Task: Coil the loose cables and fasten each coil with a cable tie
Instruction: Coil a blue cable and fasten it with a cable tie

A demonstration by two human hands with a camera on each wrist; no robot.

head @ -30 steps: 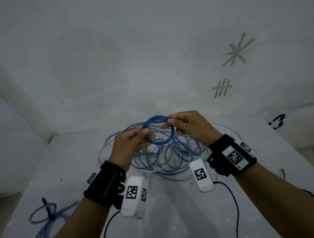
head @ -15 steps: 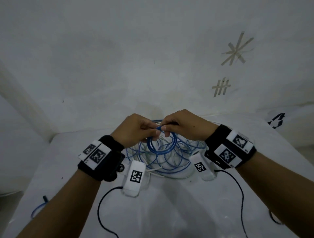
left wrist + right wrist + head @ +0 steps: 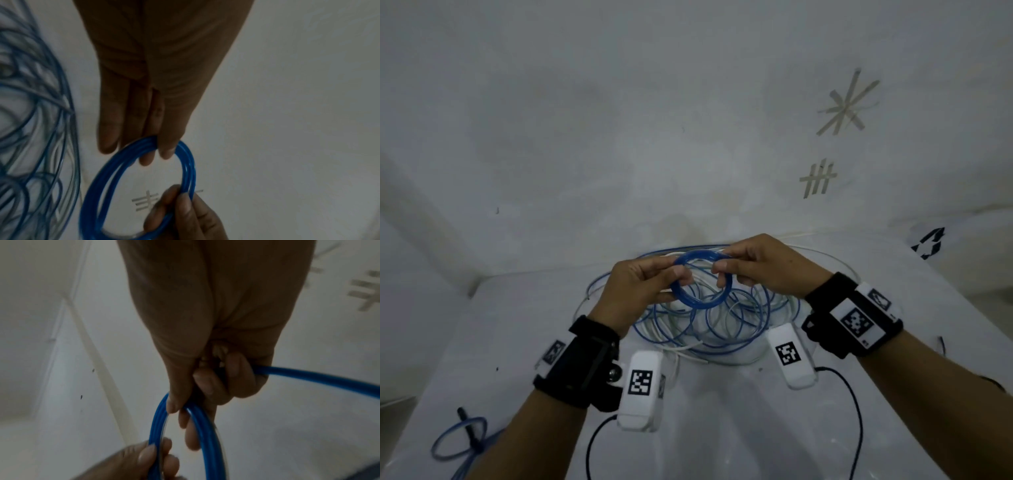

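Observation:
A small coil of blue cable [image 3: 698, 303] is held up between both hands, above a loose pile of blue and white cables [image 3: 743, 339] on the white table [image 3: 722, 428]. My left hand [image 3: 678, 274] pinches the coil's left side with thumb and fingers. My right hand [image 3: 722, 274] pinches its right side. In the left wrist view the coil [image 3: 98, 186] shows several turns, held by the left fingertips [image 3: 164, 149]. In the right wrist view a single blue strand [image 3: 318, 378] leaves the right hand [image 3: 174, 404] toward the right.
A blue coil [image 3: 457, 442] fastened with a black tie lies near the table's front left edge. A white wall with tape marks [image 3: 818, 178] stands just behind the pile. Black leads [image 3: 856, 411] from the wrist cameras hang over the near table.
The hands were bunched together over the top of the coil; they have drawn apart to its two sides and the left wrist has turned palm-in. The coil now faces me more openly.

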